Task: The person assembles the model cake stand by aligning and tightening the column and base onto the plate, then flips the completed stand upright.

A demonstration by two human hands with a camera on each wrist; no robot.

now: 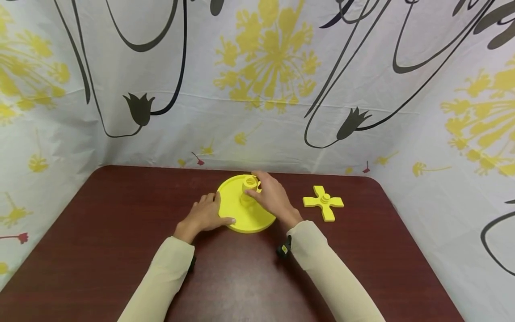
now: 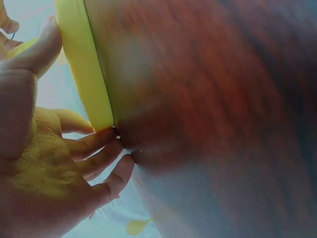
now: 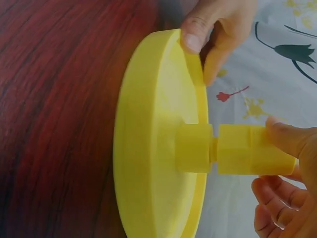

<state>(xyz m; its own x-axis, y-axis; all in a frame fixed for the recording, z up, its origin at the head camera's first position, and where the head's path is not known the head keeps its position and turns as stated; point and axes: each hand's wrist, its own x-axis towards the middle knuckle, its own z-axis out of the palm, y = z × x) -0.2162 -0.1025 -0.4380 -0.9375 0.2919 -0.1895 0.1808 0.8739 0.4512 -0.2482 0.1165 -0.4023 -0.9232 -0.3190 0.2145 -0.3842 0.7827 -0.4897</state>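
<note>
A round yellow tray (image 1: 251,223) with a raised rim lies on the table, a short post (image 3: 194,148) standing at its centre. My left hand (image 1: 205,214) holds the tray's left edge, thumb over the rim and fingers spread along the outside. My right hand (image 1: 274,194) pinches a yellow hollow cylinder (image 3: 240,149) between thumb and fingers. In the right wrist view the cylinder lines up with the post, a narrower neck showing between them. Its open, ringed top faces up in the head view.
A yellow cross-shaped piece (image 1: 324,205) with a threaded stub in its middle lies to the right of the tray. The dark red-brown table (image 1: 225,277) ends at the back against a white cloth (image 1: 249,154) with flower prints.
</note>
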